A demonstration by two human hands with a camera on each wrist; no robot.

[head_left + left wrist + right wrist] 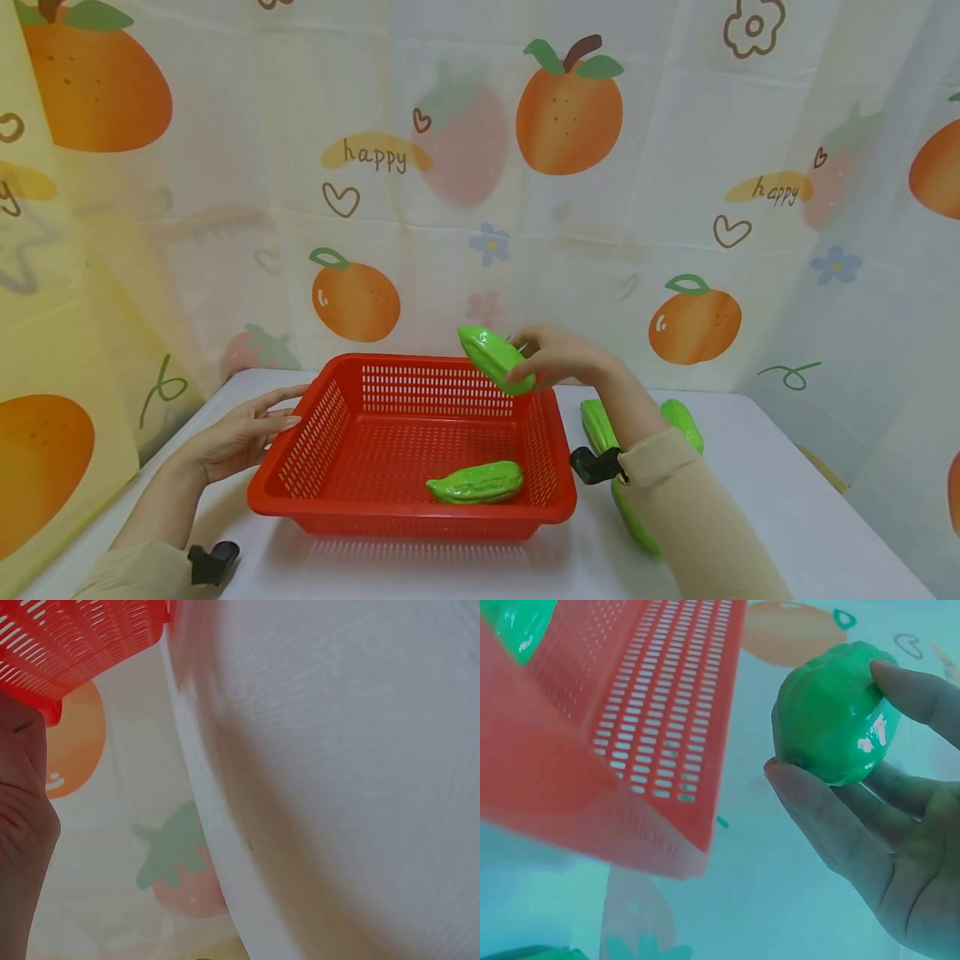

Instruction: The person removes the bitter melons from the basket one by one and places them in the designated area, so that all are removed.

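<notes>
My right hand (558,358) pinches a glossy green bitter melon (491,354) between thumb and fingers, above the far right corner of the red plastic basket (412,507). In the right wrist view the held melon (832,712) is seen end-on, apart from the basket wall. Another bitter melon (477,483) lies on the basket floor near its front right. On the left side, my left hand (243,429) holds the basket's rim, thumb at the edge; its other fingertips are partly hidden. The left wrist view shows this hand (22,810) beside a basket corner.
To the right of the basket, several more green melons (681,421) lie on the white table (757,500), partly hidden behind my right forearm. A fruit-printed curtain (450,208) hangs behind the table's far edge.
</notes>
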